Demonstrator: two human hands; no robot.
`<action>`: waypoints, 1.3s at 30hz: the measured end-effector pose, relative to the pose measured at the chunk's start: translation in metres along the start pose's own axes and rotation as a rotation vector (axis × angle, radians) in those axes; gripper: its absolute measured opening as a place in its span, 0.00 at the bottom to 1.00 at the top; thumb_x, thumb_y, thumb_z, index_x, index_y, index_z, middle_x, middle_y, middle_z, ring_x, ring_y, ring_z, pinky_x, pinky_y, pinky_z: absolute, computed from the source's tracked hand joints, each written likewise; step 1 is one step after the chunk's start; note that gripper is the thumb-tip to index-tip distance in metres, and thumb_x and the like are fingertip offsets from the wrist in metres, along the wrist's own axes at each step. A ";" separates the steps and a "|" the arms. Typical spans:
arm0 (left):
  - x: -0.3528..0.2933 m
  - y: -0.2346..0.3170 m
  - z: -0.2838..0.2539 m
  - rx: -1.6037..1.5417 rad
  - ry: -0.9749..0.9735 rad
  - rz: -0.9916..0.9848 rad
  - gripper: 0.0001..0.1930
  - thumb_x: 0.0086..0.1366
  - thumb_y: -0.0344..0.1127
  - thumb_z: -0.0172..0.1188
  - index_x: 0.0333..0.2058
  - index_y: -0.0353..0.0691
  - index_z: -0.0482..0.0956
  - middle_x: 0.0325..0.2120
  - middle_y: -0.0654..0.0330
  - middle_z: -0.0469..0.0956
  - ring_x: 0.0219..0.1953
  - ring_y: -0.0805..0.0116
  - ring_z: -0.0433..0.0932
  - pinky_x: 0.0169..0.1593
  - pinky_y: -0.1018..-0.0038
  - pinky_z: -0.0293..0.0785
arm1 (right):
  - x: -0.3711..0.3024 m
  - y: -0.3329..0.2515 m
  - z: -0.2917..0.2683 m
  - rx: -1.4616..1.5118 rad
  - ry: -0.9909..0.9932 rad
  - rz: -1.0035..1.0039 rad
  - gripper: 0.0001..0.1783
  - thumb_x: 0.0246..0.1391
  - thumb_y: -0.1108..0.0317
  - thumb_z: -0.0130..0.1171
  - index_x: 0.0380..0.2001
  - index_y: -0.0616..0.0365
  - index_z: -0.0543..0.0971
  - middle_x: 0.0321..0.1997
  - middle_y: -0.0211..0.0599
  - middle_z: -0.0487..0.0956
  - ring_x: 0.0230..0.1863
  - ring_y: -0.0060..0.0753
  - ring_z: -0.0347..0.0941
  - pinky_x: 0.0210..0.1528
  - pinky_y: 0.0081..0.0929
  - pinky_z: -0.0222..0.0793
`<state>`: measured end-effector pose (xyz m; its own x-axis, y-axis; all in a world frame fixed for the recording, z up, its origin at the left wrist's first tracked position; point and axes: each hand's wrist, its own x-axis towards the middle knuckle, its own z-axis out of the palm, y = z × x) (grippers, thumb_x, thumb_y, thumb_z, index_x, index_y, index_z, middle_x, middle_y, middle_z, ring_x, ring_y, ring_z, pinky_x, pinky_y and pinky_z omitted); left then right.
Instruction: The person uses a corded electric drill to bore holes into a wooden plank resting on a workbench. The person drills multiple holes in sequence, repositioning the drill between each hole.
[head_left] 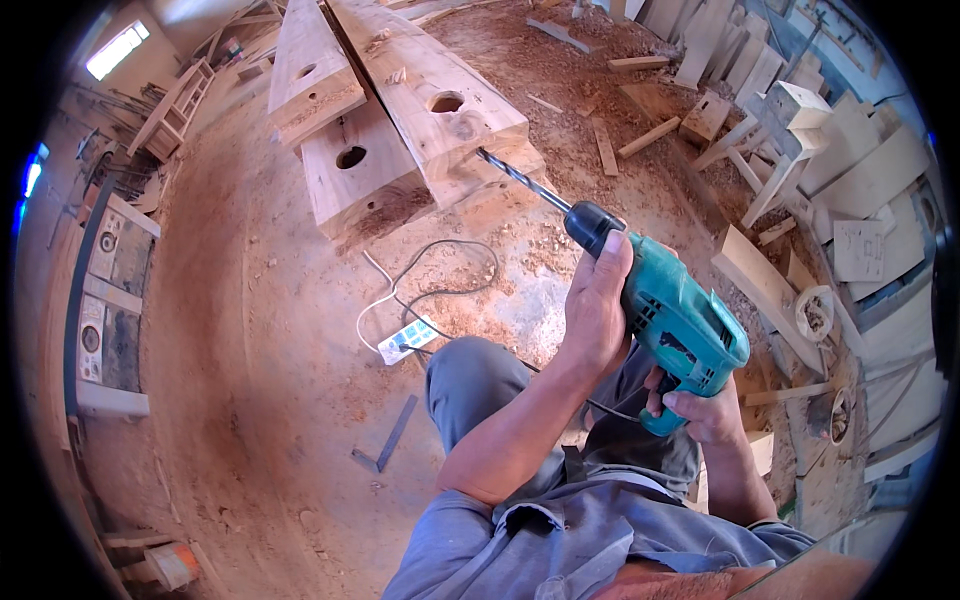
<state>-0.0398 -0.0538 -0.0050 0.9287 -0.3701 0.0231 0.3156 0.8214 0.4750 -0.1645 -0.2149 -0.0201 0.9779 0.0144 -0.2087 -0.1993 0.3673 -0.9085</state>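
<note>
A teal power drill (672, 305) is in both my hands, tilted up and to the left. My right hand (702, 408) is wrapped round its handle near the trigger. My left hand (600, 300) closes on the drill's front, its thumb along the side just behind the black chuck (590, 225). A long spiral drill bit (525, 181) points at the near end of a thick wooden beam (470, 118); whether its tip touches the wood I cannot tell. That beam has a round hole in its top face. Alongside lie two more holed timbers, a lower beam (365, 185) and an upper beam (318, 92).
A white power strip (408, 341) with looping cables lies on the dusty floor (250, 400), close to my knee. Nearer me is a metal square (392, 440). Boards, a wooden stool (775, 140) and a bucket (815, 312) crowd the right; a bench stands left.
</note>
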 end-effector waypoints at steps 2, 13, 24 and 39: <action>0.000 0.000 -0.001 -0.038 0.014 -0.021 0.25 0.80 0.57 0.49 0.52 0.37 0.73 0.42 0.51 0.82 0.42 0.62 0.84 0.50 0.62 0.82 | 0.000 0.001 0.003 -0.027 0.027 -0.021 0.38 0.41 0.77 0.71 0.60 0.67 0.74 0.42 0.49 0.84 0.33 0.39 0.83 0.34 0.35 0.81; 0.002 -0.007 -0.007 -0.068 -0.006 -0.011 0.26 0.78 0.64 0.46 0.54 0.47 0.69 0.46 0.44 0.81 0.47 0.55 0.83 0.52 0.57 0.81 | -0.002 0.005 0.002 -0.091 0.055 -0.049 0.36 0.43 0.77 0.73 0.59 0.67 0.74 0.43 0.49 0.84 0.34 0.39 0.83 0.36 0.34 0.80; 0.004 -0.008 -0.009 -0.052 -0.049 0.021 0.25 0.80 0.62 0.43 0.54 0.46 0.70 0.46 0.44 0.80 0.46 0.55 0.83 0.51 0.58 0.83 | 0.002 0.006 -0.005 -0.121 0.013 -0.061 0.37 0.45 0.75 0.73 0.60 0.67 0.74 0.43 0.48 0.84 0.34 0.39 0.83 0.37 0.34 0.81; 0.009 -0.010 -0.004 -0.076 -0.049 0.034 0.24 0.81 0.58 0.44 0.55 0.42 0.68 0.45 0.49 0.81 0.45 0.62 0.83 0.51 0.62 0.82 | 0.010 -0.007 -0.016 -0.116 -0.025 -0.025 0.37 0.44 0.77 0.73 0.60 0.67 0.73 0.43 0.50 0.84 0.34 0.39 0.84 0.35 0.34 0.81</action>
<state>-0.0338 -0.0638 -0.0129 0.9290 -0.3609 0.0823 0.2997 0.8638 0.4051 -0.1539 -0.2321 -0.0222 0.9836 0.0307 -0.1777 -0.1796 0.2574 -0.9495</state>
